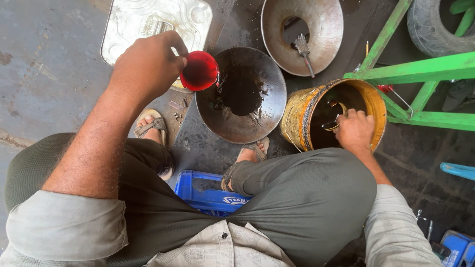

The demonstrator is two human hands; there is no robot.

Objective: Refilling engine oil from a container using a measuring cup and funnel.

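My left hand [147, 64] grips a small red cup [199, 71] and tips it over the rim of a dark, oily metal funnel pan [267, 121] on the ground. A black pool lies in the pan's middle. My right hand [355, 129] reaches into a yellow, rusty can [297, 116] tilted beside the pan, fingers curled on its rim by a metal piece inside. I sit on a blue crate [198, 190] with my sandalled feet near the pan.
A second metal funnel pan [326, 29] holding a brush [303, 47] lies behind. A flat silver jerrycan [148, 20] rests at upper left. A green metal frame [420, 69] and a tyre [435, 24] stand at the right. Blue objects [457, 170] lie at the right edge.
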